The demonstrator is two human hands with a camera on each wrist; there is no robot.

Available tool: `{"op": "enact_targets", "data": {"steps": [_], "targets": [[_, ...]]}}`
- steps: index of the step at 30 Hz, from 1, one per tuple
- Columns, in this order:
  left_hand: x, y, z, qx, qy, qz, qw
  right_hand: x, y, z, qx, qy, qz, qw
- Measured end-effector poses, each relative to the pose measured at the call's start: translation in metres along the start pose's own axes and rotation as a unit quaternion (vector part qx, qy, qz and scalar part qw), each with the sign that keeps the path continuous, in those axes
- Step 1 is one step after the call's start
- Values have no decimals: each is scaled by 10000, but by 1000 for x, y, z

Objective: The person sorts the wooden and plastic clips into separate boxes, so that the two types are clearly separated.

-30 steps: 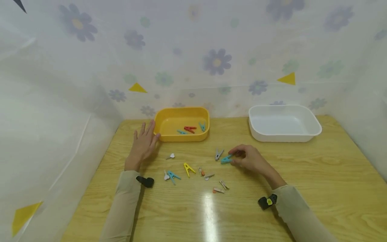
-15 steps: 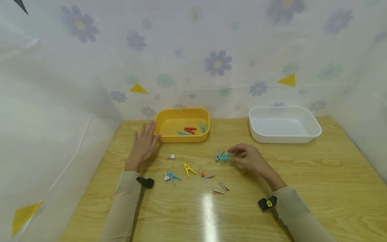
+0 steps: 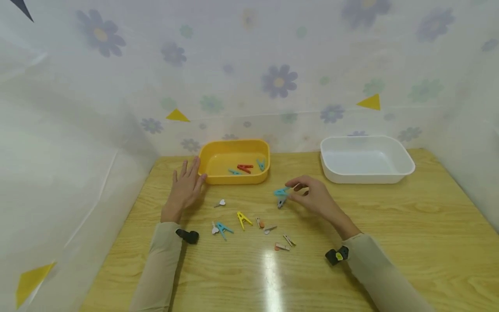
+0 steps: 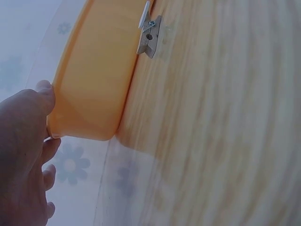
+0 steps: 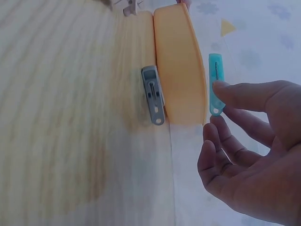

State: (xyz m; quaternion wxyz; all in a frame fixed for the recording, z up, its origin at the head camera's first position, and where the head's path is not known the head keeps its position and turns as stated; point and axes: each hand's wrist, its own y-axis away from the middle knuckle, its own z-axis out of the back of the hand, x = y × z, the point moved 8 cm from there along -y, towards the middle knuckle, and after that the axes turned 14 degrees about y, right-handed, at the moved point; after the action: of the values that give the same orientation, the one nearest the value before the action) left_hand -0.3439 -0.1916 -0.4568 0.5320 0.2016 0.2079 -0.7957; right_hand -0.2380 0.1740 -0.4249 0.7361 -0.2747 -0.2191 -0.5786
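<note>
My right hand (image 3: 312,197) pinches a teal clothespin (image 3: 281,191) between thumb and fingers and holds it a little above the wooden table (image 3: 390,225), over a grey clothespin (image 3: 281,202). In the right wrist view the teal clothespin (image 5: 215,84) hangs from the fingertips (image 5: 225,90) in front of the yellow tray (image 5: 181,70), with the grey clothespin (image 5: 153,94) lying below it. My left hand (image 3: 186,187) lies flat on the table, fingers touching the left wall of the yellow tray (image 3: 206,178). Inside that tray lie a red clothespin (image 3: 244,167) and two teal ones.
A white tray (image 3: 405,167) stands at the back right. Several small clothespins lie scattered mid-table, among them a yellow one (image 3: 243,218), a teal one (image 3: 223,228) and a wooden one with a white heart (image 4: 149,31). Flowered plastic sheeting walls the table on three sides.
My right hand has lifted the teal clothespin off the table and carried it left and toward the yellow tray. The left hand has stayed put.
</note>
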Motion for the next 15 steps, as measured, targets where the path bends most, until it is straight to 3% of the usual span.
{"op": "enact_targets", "data": {"steps": [15], "targets": [[-2,1,2,-22,47,-2,10000,37,-35,-6,-107,-32,177,9998]]}}
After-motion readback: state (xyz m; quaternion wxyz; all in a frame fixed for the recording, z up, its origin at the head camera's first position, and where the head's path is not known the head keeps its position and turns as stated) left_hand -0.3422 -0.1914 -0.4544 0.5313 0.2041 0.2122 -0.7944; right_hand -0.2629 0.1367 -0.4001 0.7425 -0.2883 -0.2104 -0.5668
